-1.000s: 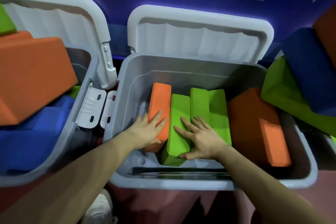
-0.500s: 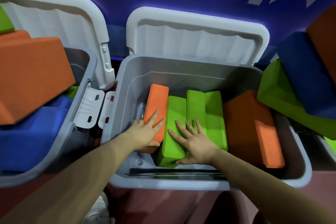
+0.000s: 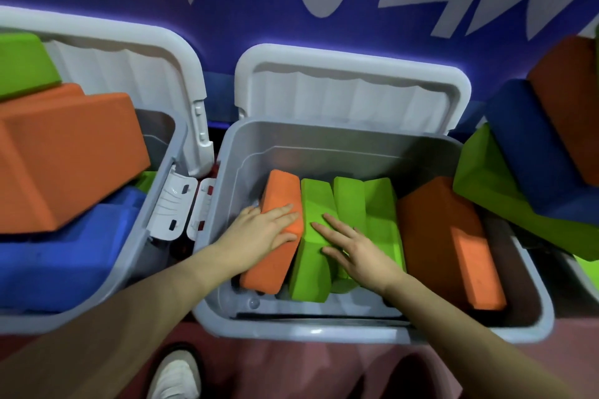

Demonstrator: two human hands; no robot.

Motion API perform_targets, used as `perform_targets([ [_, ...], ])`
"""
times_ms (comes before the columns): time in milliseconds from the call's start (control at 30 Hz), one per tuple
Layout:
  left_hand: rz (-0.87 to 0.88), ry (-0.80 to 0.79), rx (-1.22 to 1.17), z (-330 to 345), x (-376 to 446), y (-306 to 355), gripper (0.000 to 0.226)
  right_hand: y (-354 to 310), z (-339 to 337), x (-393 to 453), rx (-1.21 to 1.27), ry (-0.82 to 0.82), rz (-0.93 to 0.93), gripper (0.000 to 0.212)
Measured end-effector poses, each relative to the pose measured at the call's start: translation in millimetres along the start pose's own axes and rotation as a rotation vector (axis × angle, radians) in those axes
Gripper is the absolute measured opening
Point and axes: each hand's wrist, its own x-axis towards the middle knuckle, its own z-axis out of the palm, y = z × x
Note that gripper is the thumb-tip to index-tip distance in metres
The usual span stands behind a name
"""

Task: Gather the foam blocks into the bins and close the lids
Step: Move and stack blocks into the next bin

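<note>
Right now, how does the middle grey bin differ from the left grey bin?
The middle grey plastic bin holds narrow orange and green foam blocks below its rim; the left grey plastic bin is heaped above its rim with big orange, blue and green blocks. Both hands, left hand and right hand, reach into the middle bin, none into the left. Both lids stand open.

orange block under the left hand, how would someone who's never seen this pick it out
Start at the middle grey bin, the one whose white lid stands open against the blue wall. Inside, blocks stand on edge in a row; take the leftmost, a narrow orange block with the left hand resting flat on it. Its neighbours are green, and the other orange block in the bin is bigger, on the far right.
</note>
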Motion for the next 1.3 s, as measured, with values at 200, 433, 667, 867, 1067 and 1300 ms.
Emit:
perform_targets([
  [200, -0.246, 0.115, -0.266, -28, 5, -6, 0.069, -14, -5, 13, 0.217, 0.379, -0.042, 0.035],
  [433, -0.321, -0.119, -0.125, -26, 12, -1, 0.077, -29, -14, 47, 0.292, 0.431, 0.197, 0.047],
  [667, -0.282, -0.385, -0.081, -27, 14, -13, 0.100, -18, 0, 33, -0.173, 0.100, 0.058, 0.090],
  [867, -0.272, -0.311, 0.178, -23, 27, -22, 0.119, -28, 11, 60, -0.195, 0.217, 0.134, 0.106],
  [1067, -0.367, -0.335, 0.067, -15, 41, -27, 0.120, -24, 22, 77, -0.070, 0.254, 0.062, 0.099],
  [1300, -0.416, -0.248, 0.070, -9, 39, -21, 0.094, -13, 21, 88, 0.021, 0.334, -0.026, 0.092],
])
